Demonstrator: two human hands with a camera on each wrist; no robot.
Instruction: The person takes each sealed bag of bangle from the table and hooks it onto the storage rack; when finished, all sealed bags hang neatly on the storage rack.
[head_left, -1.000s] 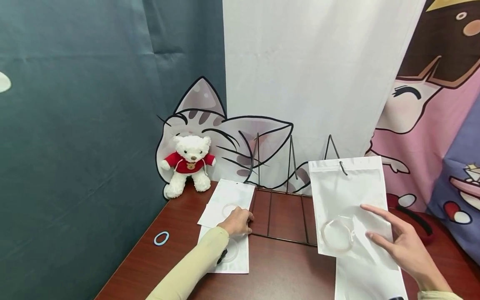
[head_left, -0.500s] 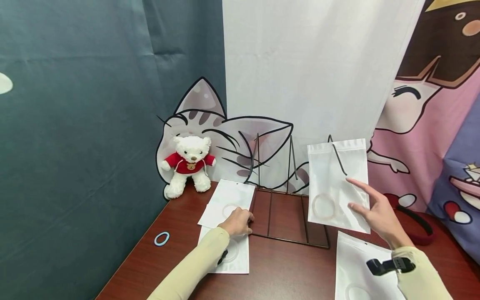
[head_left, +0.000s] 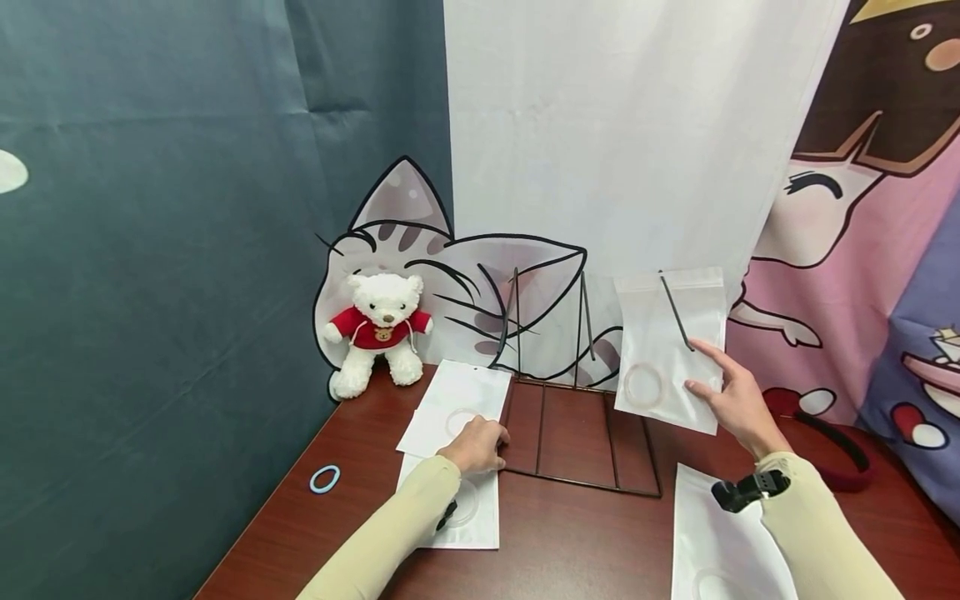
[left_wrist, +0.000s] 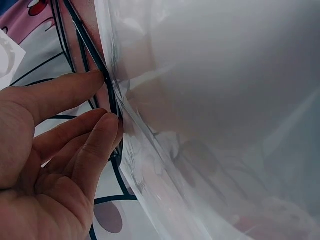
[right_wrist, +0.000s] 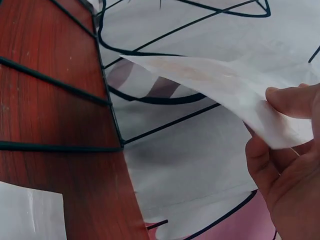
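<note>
Starting from the left, I have a small blue ring [head_left: 325, 479] lying flat on the worktop [head_left: 570, 550], and behind it a white teddy bear [head_left: 382, 333] in a red top sits against the printed cloth. Next come overlapping white pouches [head_left: 476, 386], fanned loosely, with faint round outlines on them. Over these lies my left grip [head_left: 476, 446]. From the left wrist I see it narrow, fingertips bent onto a dark wire of the rack [left_wrist: 111, 95], with a clear pouch edge just beside them.

The rack spreads rightward from there, its grid flat on the worktop and its hooks rising at the back. On the rightmost hook [head_left: 677, 312] is a single white pouch [head_left: 663, 367], well above the worktop, upright but slightly tilted. The hook's arm shows in front of its face, from the top edge down to a tip close by my fingers. A pale ring outline shows low on its left.

My right grip [head_left: 738, 408] is on that pouch's right side. The right wrist view has it pinched, film between the digits, the rest of the pouch reaching out to the left.

Below the right sleeve another pouch [head_left: 716, 533] lies flat, and farther right rests a dark red headband [head_left: 843, 475].
</note>
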